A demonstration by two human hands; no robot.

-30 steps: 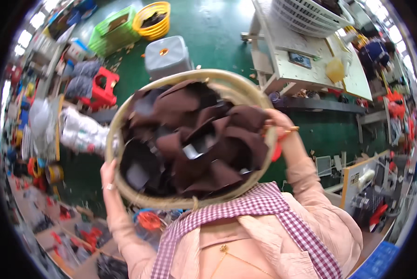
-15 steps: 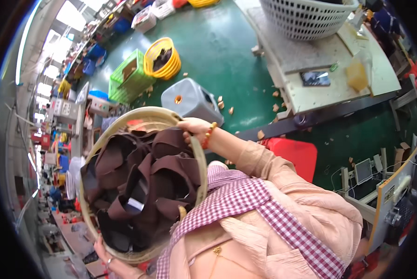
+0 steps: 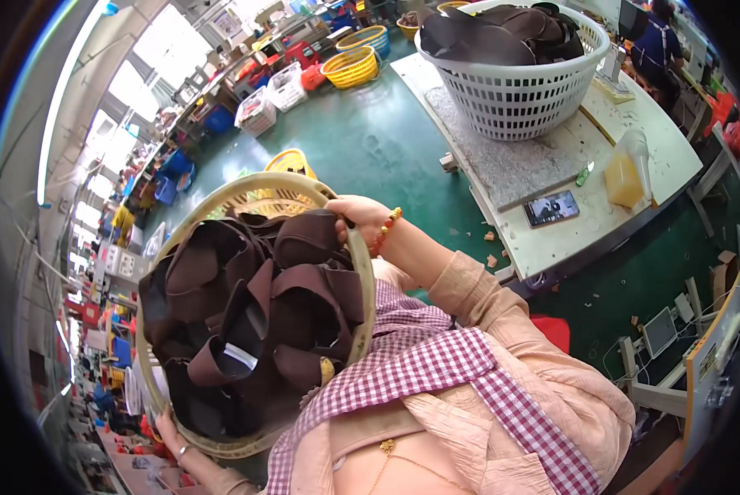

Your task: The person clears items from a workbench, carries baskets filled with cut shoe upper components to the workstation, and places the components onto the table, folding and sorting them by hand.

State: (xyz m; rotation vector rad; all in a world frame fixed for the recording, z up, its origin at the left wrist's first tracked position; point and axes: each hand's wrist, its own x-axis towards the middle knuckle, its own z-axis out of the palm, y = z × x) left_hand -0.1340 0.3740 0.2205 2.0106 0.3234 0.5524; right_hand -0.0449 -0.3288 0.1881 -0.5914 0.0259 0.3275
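Observation:
Between both my hands I hold a round, yellowish plastic basket, its mouth tipped toward me. Dark brown curved pieces of sheet material, like shoe uppers, fill it; one has a small white label. My right hand, with a beaded bracelet at its wrist, is closed round the upper rim. Low on the opposite side, my left hand grips the rim; most of its fingers are hidden under the basket.
To the right stands a work table bearing a white basket of dark pieces, a phone and a bottle of yellow stuff. A red stool is beside me. Yellow baskets sit farther off; a person is at the far right.
My view has swung up, bringing the filled white basket and more of the room into sight. The grey stool and green crate are covered by the basket, which both hands still grip.

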